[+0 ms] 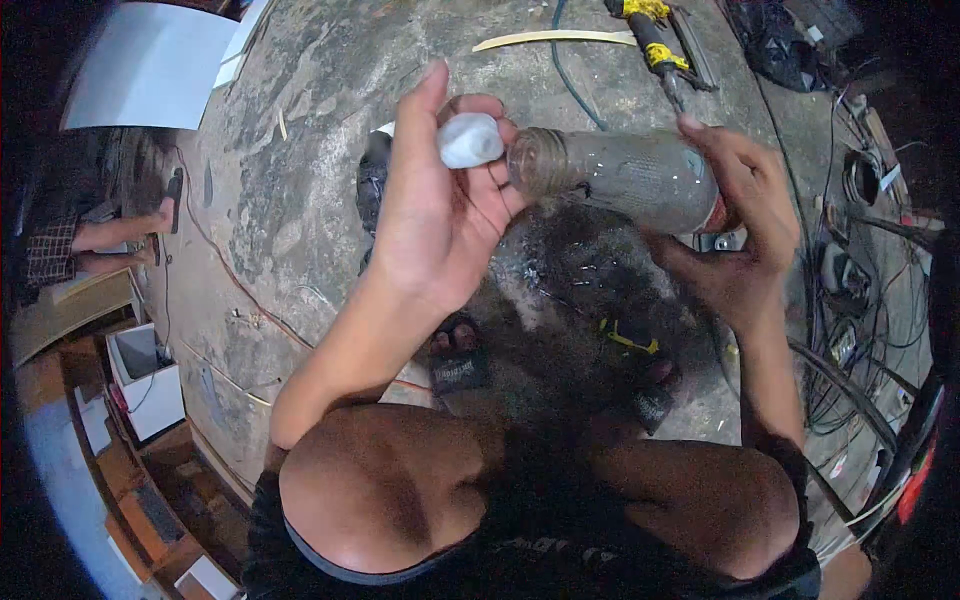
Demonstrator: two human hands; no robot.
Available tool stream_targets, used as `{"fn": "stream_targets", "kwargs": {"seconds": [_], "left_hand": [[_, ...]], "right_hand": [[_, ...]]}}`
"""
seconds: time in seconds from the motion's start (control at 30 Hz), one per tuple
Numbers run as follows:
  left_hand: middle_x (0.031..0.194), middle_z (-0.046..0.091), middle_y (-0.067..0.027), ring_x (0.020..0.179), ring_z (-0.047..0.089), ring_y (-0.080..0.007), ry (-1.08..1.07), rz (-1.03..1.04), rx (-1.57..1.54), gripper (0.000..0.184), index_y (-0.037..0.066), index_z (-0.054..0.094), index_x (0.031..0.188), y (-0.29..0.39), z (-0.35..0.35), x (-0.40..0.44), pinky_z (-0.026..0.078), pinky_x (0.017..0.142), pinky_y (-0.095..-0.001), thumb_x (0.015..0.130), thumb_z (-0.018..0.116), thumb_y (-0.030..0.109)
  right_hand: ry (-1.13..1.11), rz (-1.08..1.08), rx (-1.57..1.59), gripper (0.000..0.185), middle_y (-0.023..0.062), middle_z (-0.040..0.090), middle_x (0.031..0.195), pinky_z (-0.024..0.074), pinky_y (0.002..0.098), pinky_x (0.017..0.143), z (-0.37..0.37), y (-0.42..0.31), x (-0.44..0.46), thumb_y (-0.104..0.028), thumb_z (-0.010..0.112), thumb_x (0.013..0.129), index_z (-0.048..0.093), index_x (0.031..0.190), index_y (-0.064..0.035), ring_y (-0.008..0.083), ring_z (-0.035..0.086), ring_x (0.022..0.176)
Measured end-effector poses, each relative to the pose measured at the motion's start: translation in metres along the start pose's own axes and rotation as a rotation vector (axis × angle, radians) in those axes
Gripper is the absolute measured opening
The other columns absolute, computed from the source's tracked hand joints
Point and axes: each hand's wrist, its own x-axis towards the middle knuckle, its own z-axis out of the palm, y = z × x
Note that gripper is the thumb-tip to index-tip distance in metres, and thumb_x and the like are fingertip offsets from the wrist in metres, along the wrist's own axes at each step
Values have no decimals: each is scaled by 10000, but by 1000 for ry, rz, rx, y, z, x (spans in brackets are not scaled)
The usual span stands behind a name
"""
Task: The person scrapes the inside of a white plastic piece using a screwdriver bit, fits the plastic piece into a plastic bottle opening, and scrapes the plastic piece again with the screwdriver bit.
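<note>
A clear, dirty bottle [630,175] with a threaded neck lies almost level in the air, its uncapped mouth facing left. My right hand [755,215] grips it around the base, where some red shows. My left hand [435,220] is turned palm up just left of the bottle's mouth. Between its thumb and curled fingers sits a small, rounded, whitish object [470,140], whose exact kind I cannot make out. The fingertips of that hand are close to the bottle's neck; whether they touch it is unclear.
Wet dark patches mark the concrete floor [300,180] between my feet. A yellow-and-black power tool [660,50] and a thin wooden strip [555,38] lie ahead. Cables [865,370] tangle at right. Wooden furniture [130,470] stands at left, near another person's leg [120,232].
</note>
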Motion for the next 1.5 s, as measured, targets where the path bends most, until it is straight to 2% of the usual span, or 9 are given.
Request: {"fn": "stream_targets", "kwargs": {"seconds": [0.17,0.37,0.43,0.53,0.57,0.67,1.0,1.2,1.5], "left_hand": [[779,557,-58,655,594,-179,128,129,239,457,68,512,922,-7,20,-11,543,591,-347,921,491,525],[870,620,-53,769,636,-193,177,164,191,488,91,555,912,-10,20,-10,553,658,-353,878,539,578],[857,579,-58,792,613,-191,161,177,287,515,77,507,967,-12,23,-13,537,691,-373,893,505,586],[868,559,-56,830,605,-192,102,162,254,536,77,487,1001,-16,29,-12,523,740,-378,896,487,603],[876,559,-53,843,606,-193,88,147,216,540,81,489,1004,-17,29,-13,520,756,-375,893,487,609],[851,664,-60,830,656,-192,44,73,28,433,120,596,903,-20,21,-10,538,720,-346,930,476,535],[870,683,-66,845,669,-190,33,-2,-24,449,119,610,888,-27,14,-8,564,775,-382,917,484,549],[918,679,-79,868,665,-204,14,-41,-36,440,126,606,917,-27,13,-13,548,808,-387,906,503,554],[939,673,-101,860,665,-237,-8,-76,-74,456,114,609,914,-28,10,-13,547,813,-397,899,511,559]], "right_hand": [[15,1,-68,751,96,623,1005,478,345,822,-10,-6,10,-14,771,437,660,1170,-136,257,579,904],[21,-45,-143,755,94,619,1000,477,332,815,-24,-7,17,-10,760,447,656,1183,-144,250,573,899],[21,-61,-159,743,90,619,998,475,330,806,-28,-9,21,-30,763,459,658,1185,-145,249,568,893],[-25,-115,-189,700,87,619,996,464,334,801,-38,-7,26,-106,778,499,659,1188,-141,248,558,883],[-114,-157,-279,643,146,591,1042,477,335,827,-46,-4,26,-124,791,562,637,1181,-40,261,580,936],[-132,-159,-265,640,146,587,1043,476,339,832,-50,-2,27,-159,804,572,638,1179,-39,258,576,936],[-172,-265,-383,644,149,577,1078,492,351,809,-64,-8,37,-401,786,676,634,1190,-45,264,574,961],[-259,-259,-462,622,154,574,1080,500,354,793,-75,-20,46,-363,785,687,631,1199,-46,264,569,973],[-290,-361,-539,653,156,584,1088,478,370,848,-82,-28,58,-230,802,591,635,1199,-57,293,562,998]]}}
